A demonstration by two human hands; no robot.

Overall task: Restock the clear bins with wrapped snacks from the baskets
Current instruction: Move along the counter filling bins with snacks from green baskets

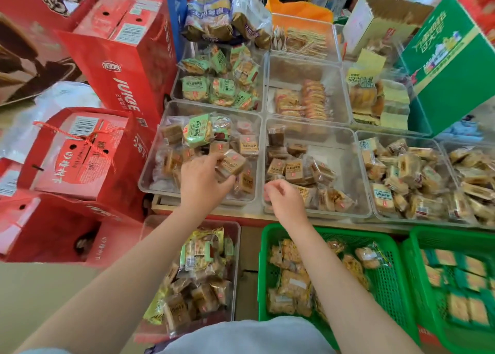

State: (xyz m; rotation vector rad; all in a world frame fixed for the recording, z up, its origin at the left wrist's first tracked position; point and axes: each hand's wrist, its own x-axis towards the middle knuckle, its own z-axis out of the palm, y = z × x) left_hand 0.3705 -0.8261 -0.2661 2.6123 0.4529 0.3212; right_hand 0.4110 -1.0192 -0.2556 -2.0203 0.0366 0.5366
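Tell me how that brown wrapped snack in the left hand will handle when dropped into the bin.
The brown wrapped snack looks like a small square block, so it should land flat, not roll. The left hand holds it with fingertips alone, so it is probably light. Its glossy clear film may slide on the wrapped packs already in the clear bin.

A red juice carton stands tall; a rope-tied red gift box sits just in front of it, a green carton well to its right.
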